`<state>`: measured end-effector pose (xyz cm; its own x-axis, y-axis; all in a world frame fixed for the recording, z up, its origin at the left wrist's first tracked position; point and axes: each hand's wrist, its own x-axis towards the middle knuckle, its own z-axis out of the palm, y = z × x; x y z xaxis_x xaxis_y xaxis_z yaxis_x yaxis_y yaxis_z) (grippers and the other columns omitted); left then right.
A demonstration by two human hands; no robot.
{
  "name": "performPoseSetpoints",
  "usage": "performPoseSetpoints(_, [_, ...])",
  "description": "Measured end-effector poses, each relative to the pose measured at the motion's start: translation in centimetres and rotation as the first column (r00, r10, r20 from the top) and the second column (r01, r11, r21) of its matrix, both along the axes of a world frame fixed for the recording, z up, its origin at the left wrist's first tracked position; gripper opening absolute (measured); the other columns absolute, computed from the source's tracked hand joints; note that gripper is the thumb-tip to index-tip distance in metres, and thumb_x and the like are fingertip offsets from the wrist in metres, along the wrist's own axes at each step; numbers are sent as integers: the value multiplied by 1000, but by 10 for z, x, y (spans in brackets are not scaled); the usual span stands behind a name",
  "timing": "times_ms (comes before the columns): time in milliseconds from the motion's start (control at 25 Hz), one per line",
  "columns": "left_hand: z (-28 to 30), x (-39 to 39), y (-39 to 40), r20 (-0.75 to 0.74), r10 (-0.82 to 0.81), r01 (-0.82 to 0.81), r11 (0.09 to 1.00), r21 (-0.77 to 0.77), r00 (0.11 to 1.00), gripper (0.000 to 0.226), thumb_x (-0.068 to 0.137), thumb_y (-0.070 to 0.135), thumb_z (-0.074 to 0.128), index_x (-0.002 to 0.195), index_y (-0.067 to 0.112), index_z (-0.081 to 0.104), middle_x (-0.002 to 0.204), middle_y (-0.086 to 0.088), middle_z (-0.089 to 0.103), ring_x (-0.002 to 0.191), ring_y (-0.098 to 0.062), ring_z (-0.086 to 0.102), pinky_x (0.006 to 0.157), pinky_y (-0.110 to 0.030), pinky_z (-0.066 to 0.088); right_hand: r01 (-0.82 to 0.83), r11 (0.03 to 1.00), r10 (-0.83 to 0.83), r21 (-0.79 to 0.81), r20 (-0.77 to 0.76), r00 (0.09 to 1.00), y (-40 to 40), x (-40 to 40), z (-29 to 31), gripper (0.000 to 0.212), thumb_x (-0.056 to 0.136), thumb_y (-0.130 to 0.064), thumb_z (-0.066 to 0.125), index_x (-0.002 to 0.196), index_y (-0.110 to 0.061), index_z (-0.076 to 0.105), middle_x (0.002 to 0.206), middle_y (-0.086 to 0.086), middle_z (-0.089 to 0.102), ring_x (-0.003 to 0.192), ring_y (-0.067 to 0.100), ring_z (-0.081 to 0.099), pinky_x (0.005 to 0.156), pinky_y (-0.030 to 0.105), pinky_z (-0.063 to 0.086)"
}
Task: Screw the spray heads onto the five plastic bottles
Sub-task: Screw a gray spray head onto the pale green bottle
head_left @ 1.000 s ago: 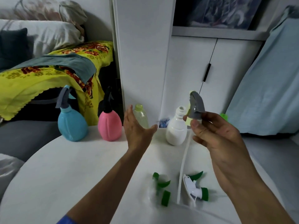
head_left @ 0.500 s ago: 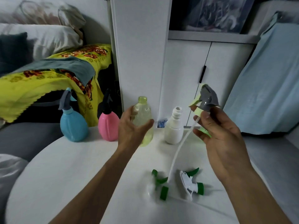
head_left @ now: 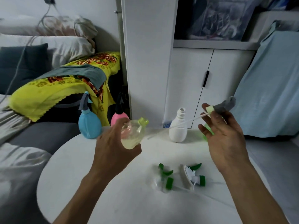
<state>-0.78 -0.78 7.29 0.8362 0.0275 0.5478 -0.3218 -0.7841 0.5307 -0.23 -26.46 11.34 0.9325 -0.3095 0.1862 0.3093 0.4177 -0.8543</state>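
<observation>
My left hand (head_left: 111,147) grips a pale yellow clear bottle (head_left: 134,135), lifted off the round white table (head_left: 80,183) and tilted with its open neck toward the right. My right hand (head_left: 226,139) holds a grey spray head (head_left: 224,105) with a pale yellow collar; its thin white tube points left toward the bottle. A blue bottle (head_left: 89,125) and a pink bottle (head_left: 119,118) stand at the back with spray heads on. An open white bottle (head_left: 178,126) stands between my hands. A green bottle (head_left: 207,130) is mostly hidden behind my right hand.
Two spray heads lie on the near table: a clear one with green parts (head_left: 165,177) and a white one with green parts (head_left: 192,177). A grey sofa (head_left: 40,135) with a yellow cloth lies to the left, a white cabinet (head_left: 207,78) behind.
My left hand closed on the yellow bottle, lifted it and tipped it rightward. My right hand turned the grey spray head so its tube points left at the bottle.
</observation>
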Motion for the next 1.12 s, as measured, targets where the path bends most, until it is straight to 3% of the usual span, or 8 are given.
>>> performPoseSetpoints(80, [-7, 0, 2, 14, 8, -10, 994, 109, 1000, 73, 58, 27, 90, 122, 17, 57, 103, -2, 71, 86, -27, 66, 76, -37, 49, -11, 999, 10, 34, 28, 1000, -1, -1, 0, 14, 94, -18, 56, 102, -27, 63, 126, -1, 70, 114, 16, 62, 90, 36, 45])
performPoseSetpoints(200, [-17, 2, 8, 2, 23, -23, 987, 158, 1000, 74, 56, 27, 90, 121, 16, 58, 107, -4, 71, 91, -31, 67, 82, -36, 44, -38, 999, 36, 39, 56, 998, 2, -2, -3, 15, 97, -18, 53, 101, -28, 63, 126, -3, 70, 111, 15, 62, 90, 36, 44])
performPoseSetpoints(400, [-20, 5, 8, 42, 33, -40, 984, 175, 999, 76, 52, 26, 91, 119, 18, 55, 103, -5, 71, 87, -33, 67, 79, -42, 47, -6, 997, -2, 75, 112, 994, -7, 2, 0, 19, 100, -17, 49, 99, -29, 64, 130, -4, 67, 108, 14, 61, 89, 35, 43])
performPoseSetpoints(640, [-22, 6, 4, 41, 12, -18, 987, 161, 999, 76, 52, 27, 90, 119, 19, 55, 103, -3, 69, 88, -32, 65, 82, -42, 48, -19, 999, 16, 36, 76, 997, 1, 4, -9, 16, 97, -17, 52, 102, -27, 62, 130, 0, 67, 112, 16, 60, 90, 35, 42])
performPoseSetpoints(760, [-21, 6, 1, 33, -20, 14, 987, 160, 999, 75, 54, 29, 89, 120, 20, 54, 105, -2, 69, 90, -30, 65, 83, -41, 49, -84, 996, 81, 40, 57, 995, 18, 3, -14, 21, 83, -20, 61, 104, -25, 64, 122, -1, 71, 112, 15, 62, 85, 34, 44])
performPoseSetpoints(920, [-22, 3, -3, 37, -67, 60, 984, 166, 997, 75, 57, 30, 87, 122, 22, 51, 110, -1, 68, 94, -30, 64, 85, -44, 51, -153, 987, 153, -50, -15, 988, 50, -4, -33, 24, 72, -24, 72, 95, -26, 73, 101, -11, 74, 96, 8, 62, 81, 34, 44])
performPoseSetpoints(1120, [-21, -2, -8, 67, -104, 89, 977, 192, 992, 72, 57, 33, 83, 121, 22, 53, 110, 2, 68, 94, -27, 65, 84, -43, 51, -196, 977, 189, -82, -91, 978, 70, -9, -50, 25, 80, -9, 72, 101, -23, 73, 98, -11, 76, 89, 2, 66, 72, 26, 47])
